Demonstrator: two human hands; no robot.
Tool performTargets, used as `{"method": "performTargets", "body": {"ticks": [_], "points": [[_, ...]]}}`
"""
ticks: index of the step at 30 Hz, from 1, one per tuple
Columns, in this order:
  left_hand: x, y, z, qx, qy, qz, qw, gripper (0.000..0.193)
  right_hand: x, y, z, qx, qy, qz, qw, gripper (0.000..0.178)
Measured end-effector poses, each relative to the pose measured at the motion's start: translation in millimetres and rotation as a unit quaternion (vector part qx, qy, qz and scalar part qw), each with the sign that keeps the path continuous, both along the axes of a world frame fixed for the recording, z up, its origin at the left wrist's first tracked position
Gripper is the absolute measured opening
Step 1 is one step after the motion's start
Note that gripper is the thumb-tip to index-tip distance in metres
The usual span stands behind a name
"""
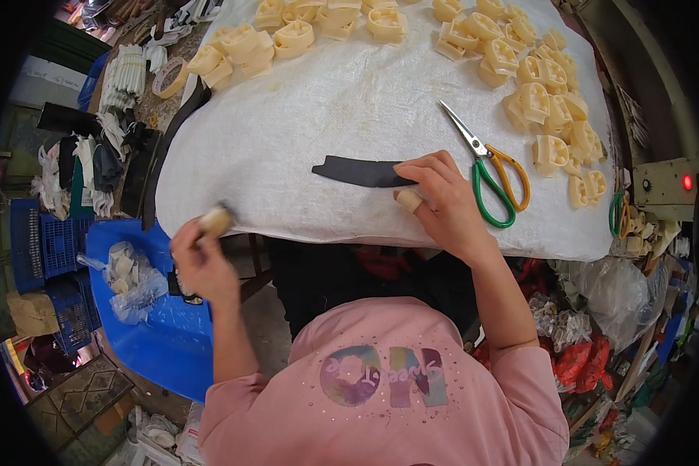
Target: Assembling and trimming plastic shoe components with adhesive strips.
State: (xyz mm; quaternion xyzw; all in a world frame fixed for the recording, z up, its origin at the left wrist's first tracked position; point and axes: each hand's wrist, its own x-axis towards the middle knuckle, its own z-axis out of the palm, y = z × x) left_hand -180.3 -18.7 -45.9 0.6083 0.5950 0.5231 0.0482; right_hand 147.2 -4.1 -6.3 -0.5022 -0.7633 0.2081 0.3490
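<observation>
1. One left hand [203, 262] closed around one small, cream, rounded object with a dark end [215, 220] — motion blur hid its exact kind — just off the near left edge of the work surface.
2. One right hand [449, 203] had its fingertips over the right end of one long, flat, curved black strip [353, 172]; whether they pinched it or only pressed it down, I could not tell. One digit wore one pale tan wrap [408, 201].
3. That single strip lay on the white woven-plastic table covering [264, 147], near its front edge, its notched end pointing left.
4. One pair of steel scissors with one green and one orange-yellow handle loop [481, 151] lay just beyond the right hand, blades apart from the strip and tips pointing away from the person.
5. Cream moulded plastic pieces [551, 154] formed two groups, one at the far left and one down the right side — more than twenty altogether, too overlapped for an exact count.
6. Left of the table stood one blue plastic seat [175, 342], bearing one clear plastic bag [136, 283] with pale contents.
</observation>
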Motion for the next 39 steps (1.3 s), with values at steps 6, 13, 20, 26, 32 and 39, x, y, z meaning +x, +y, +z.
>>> {"method": "performTargets", "body": {"ticks": [6,13,20,26,32,39], "points": [[-124,-33,-54,-0.022,0.091,0.206,0.974,0.017,-14,15,-18,0.028,-0.131,-0.034,0.99,0.025],[-120,-47,-65,-0.178,0.198,0.22,0.939,0.026,-18,18,-22,0.006,-0.137,-0.03,0.99,0.016],[72,-3,29,-0.239,-0.167,-0.282,0.914,0.03,-15,-1,0,0.143,-0.03,-0.092,0.985,0.021],[173,4,42,-0.397,-0.537,-0.33,0.667,0.043,-5,-28,21,0.171,-0.1,-0.015,0.98,0.03],[169,18,30,-0.352,-0.488,-0.438,0.668,0.047,122,-19,6,0.129,-0.077,-0.331,0.932,0.052],[187,20,28,-0.4,-0.584,-0.437,0.554,0.046,188,-22,-39,0.107,-0.25,-0.421,0.865,0.047]]}}
